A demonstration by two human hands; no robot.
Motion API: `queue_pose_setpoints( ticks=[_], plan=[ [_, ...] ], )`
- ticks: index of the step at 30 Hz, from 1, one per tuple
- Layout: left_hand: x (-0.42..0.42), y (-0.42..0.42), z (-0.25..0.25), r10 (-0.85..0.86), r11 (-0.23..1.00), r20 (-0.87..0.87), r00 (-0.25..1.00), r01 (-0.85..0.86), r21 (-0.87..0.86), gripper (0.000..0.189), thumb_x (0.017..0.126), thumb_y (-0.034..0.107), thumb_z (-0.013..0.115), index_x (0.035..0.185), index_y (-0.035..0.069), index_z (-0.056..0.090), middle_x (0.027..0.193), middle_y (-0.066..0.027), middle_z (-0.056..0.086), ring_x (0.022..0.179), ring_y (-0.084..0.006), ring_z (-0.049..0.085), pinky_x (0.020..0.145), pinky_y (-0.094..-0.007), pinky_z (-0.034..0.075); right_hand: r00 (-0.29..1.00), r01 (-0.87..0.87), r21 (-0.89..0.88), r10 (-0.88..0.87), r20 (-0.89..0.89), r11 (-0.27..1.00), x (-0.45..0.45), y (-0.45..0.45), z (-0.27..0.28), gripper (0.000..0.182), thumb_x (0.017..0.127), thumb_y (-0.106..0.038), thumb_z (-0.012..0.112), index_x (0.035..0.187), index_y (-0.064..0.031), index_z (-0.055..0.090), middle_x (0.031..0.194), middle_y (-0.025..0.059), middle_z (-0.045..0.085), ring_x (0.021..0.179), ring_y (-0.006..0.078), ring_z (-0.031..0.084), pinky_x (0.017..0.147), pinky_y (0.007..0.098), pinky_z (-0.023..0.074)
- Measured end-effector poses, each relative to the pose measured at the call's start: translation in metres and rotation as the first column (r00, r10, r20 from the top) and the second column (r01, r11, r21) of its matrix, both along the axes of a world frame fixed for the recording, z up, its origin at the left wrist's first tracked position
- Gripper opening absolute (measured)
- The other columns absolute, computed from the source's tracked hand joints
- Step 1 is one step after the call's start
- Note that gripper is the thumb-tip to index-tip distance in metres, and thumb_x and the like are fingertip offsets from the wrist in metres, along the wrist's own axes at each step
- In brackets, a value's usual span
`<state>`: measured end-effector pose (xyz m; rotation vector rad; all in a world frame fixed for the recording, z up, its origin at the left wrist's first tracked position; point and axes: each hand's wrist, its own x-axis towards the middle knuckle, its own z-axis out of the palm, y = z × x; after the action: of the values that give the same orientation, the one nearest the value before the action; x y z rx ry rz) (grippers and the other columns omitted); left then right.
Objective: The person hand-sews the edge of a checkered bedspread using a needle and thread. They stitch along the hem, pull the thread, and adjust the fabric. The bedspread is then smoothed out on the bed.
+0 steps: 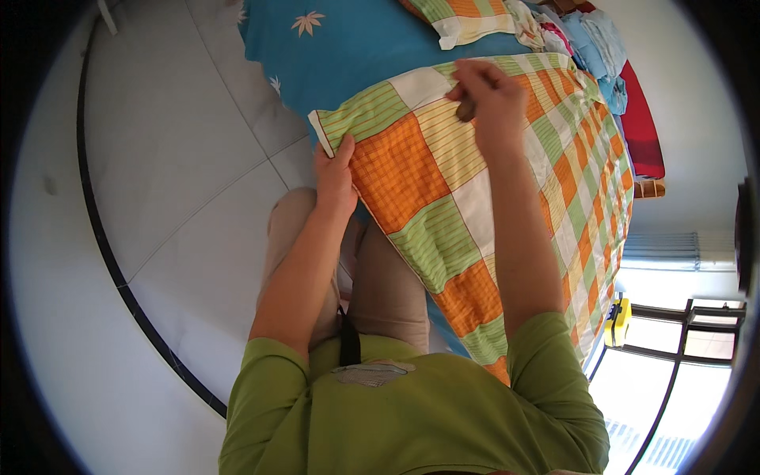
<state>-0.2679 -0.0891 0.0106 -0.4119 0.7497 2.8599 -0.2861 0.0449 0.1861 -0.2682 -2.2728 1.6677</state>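
A patchwork-patterned cloth cover (pixel 399 172) in orange, green, cream and white lies spread over a bed with a blue leaf-print sheet (pixel 350 65). My left hand (pixel 336 178) grips the cover's edge near its corner, thumb on top and fingers underneath. Above the cover, my right hand (pixel 493 101) is raised with bent fingers and is slightly blurred. Beneath that hand shows a small dark brownish patch; whether it is an object or a shadow I cannot tell.
A matching pillow (pixel 475 24) lies at the top of the bed. Folded clothes (pixel 594 47) are piled beside a red headboard-like panel (pixel 642 124). A tiled floor (pixel 196 148) runs along the left. At the far right, a yellow case (pixel 617 322) stands near a bright window.
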Motion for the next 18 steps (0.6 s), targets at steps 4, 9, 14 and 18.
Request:
queue_pose_setpoints(
  ticks=[4, 9, 14, 18],
  plan=[
    [-0.001, -0.003, -0.013, 0.111, 0.992, -0.03, 0.993, -0.113, -0.065, 0.016, 0.087, 0.01, 0.056, 0.095, 0.006, 0.043, 0.1, -0.0077, 0.053, 0.089, -0.0196, 0.056, 0.072, -0.0387, 0.049, 0.994, 0.025, -0.261, -0.052, -0.095, 0.965, 0.036, -0.009, -0.028, 0.017, 0.087, -0.012, 0.055, 0.096, 0.002, 0.06, 0.066, 0.0085, 0.059, 0.048, 0.0116, 0.053, 0.04, 0.0226, 0.0371],
    [0.002, -0.004, -0.012, 0.098, 0.986, 0.135, 0.986, -0.078, -0.147, 0.019, 0.087, 0.01, 0.055, 0.096, 0.004, 0.04, 0.101, -0.0105, 0.052, 0.09, -0.021, 0.055, 0.073, -0.0384, 0.049, 0.983, 0.055, -0.256, -0.097, -0.156, 0.965, 0.078, -0.004, -0.03, 0.018, 0.089, -0.013, 0.053, 0.1, 0.0005, 0.059, 0.062, 0.0068, 0.057, 0.047, 0.0127, 0.054, 0.037, 0.0225, 0.0346],
    [-0.001, -0.014, -0.01, 0.097, 0.976, 0.149, 0.984, -0.065, -0.207, 0.045, 0.083, 0.019, 0.064, 0.117, 0.004, 0.038, 0.11, -0.0107, 0.051, 0.098, -0.0219, 0.052, 0.078, -0.0384, 0.046, 0.991, 0.089, -0.329, -0.116, -0.063, 0.94, 0.087, -0.005, -0.043, 0.013, 0.089, -0.016, 0.054, 0.092, -0.0032, 0.057, 0.061, 0.0053, 0.056, 0.044, 0.012, 0.051, 0.035, 0.0234, 0.0323],
    [-0.017, -0.033, 0.008, -0.085, 0.949, 0.064, 0.994, 0.101, -0.298, 0.061, 0.078, 0.029, 0.069, 0.125, 0.007, 0.037, 0.114, -0.0089, 0.05, 0.101, -0.0203, 0.05, 0.082, -0.0386, 0.041, 0.996, 0.073, -0.397, -0.09, -0.024, 0.915, 0.075, 0.01, -0.07, 0.012, 0.089, -0.015, 0.054, 0.091, -0.0037, 0.056, 0.058, 0.0044, 0.053, 0.042, 0.0122, 0.048, 0.036, 0.0246, 0.0327]
  ],
)
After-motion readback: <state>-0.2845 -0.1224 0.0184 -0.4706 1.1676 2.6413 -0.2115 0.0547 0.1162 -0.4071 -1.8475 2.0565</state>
